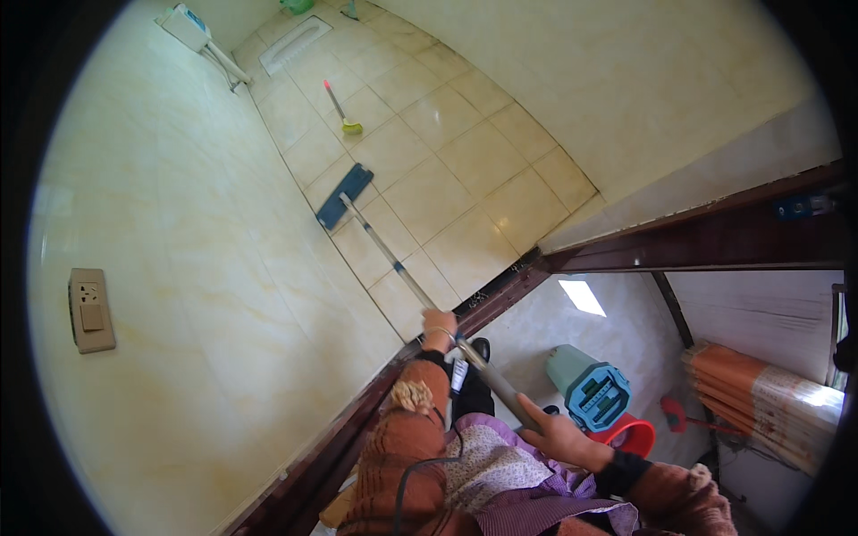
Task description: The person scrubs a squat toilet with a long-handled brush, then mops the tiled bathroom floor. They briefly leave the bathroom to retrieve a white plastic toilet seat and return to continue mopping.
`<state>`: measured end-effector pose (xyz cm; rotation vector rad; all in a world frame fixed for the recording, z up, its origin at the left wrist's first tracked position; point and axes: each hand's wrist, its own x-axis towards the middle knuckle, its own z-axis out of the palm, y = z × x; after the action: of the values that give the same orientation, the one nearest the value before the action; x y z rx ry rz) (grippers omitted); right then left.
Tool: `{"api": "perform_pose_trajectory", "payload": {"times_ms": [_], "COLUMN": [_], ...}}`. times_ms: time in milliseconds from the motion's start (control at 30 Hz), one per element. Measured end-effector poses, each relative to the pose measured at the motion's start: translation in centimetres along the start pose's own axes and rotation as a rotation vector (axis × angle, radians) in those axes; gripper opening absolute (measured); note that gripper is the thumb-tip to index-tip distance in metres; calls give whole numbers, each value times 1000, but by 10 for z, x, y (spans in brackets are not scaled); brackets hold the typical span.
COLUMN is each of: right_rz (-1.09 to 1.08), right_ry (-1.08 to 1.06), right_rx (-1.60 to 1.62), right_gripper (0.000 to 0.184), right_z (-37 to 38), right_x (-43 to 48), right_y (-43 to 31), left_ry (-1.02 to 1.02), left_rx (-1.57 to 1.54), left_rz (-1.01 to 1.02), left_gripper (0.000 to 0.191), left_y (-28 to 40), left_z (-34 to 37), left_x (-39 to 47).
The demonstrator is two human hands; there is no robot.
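Observation:
A flat mop's long metal handle [382, 248] runs diagonally from my body out over the tiled floor [462, 167]. Its dark blue rectangular head [344, 195] lies flat on the tiles, one end close to the left wall. My left hand [439, 328], with a bangle at the wrist, is closed around the middle of the handle. Lower down, near the handle's top end, my right hand [560, 435] grips it too. Beyond the mop head a short brush [350, 126] with yellow-green bristles and a pink-tipped handle lies on the floor.
A dark red door sill [503, 295] crosses in front of my feet. At the far end sits a squat toilet [295, 43] below a wall cistern [184, 28]. On my right stand a teal mop bucket [593, 388], a red bucket [637, 435] and a red broom [673, 414].

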<state>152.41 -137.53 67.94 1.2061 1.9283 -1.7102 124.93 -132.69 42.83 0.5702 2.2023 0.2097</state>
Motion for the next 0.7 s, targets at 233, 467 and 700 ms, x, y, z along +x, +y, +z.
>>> {"api": "perform_pose_trajectory", "payload": {"times_ms": [233,467,700], "right_rz": [70,298,449], "right_ry": [-108,-74,272], "right_rx": [56,-154,-364], "right_gripper": [73,62,53], "right_z": [24,-13,-45], "right_x": [-83,-308,-426], "right_y": [26,63,22], "left_ry": [3,-47,-449], "left_rx": [-155,-310,-528], "left_rz": [-119,-112,-46], "left_gripper": [46,55,25], "left_y": [-31,-42,29], "left_z": [42,196,256], "left_x": [-99,-327,-432]}}
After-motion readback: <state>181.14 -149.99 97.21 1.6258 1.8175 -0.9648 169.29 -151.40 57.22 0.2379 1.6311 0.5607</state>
